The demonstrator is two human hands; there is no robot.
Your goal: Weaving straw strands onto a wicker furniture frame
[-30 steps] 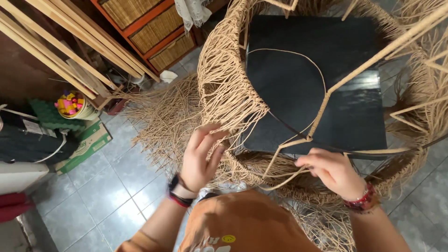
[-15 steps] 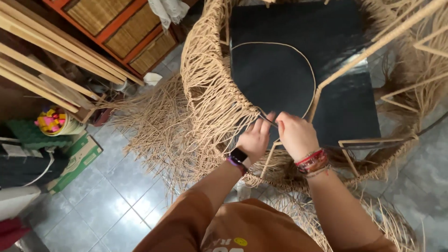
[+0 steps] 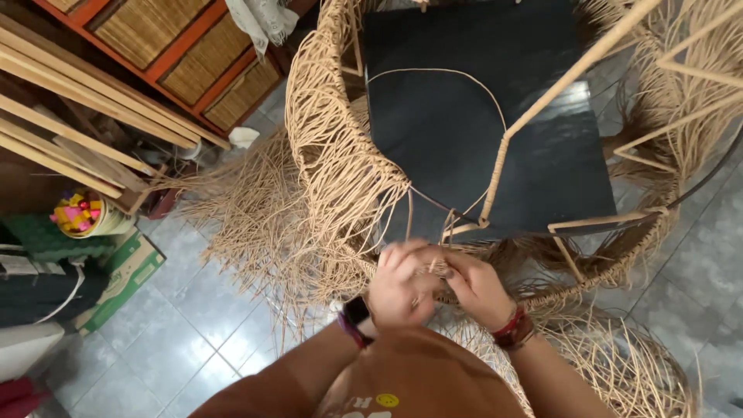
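Tiled floor (image 3: 178, 325): grey, glossy, spread below you and carrying everything listed here.

Woven chair frame (image 3: 340, 155): the largest piece, a rounded shell of tan rattan strands, tilted toward you, with pale wooden struts crossing its opening.

Black panel (image 3: 464, 131): flat and dark, set inside the frame, with one thin strand looped across it.

Loose rattan strands (image 3: 240, 217): a shaggy fringe hanging off the frame's left side and fanning over the floor; more lie heaped at lower right.

Orange cabinet (image 3: 193, 70): upper left, with woven-cane fronts.

Wooden poles (image 3: 77, 116): a pale bundle lying slantwise, left of the cabinet.

Green carton (image 3: 124, 271): on the floor at far left, beneath a small pot of bright bits.

Your left hand (image 3: 398, 282): fingers curled shut on strands at the frame's near rim, dark watch on the wrist.

Your right hand (image 3: 476, 286): touching the left, fingers pinched closed on the same bunch of strands, red bands on the wrist.
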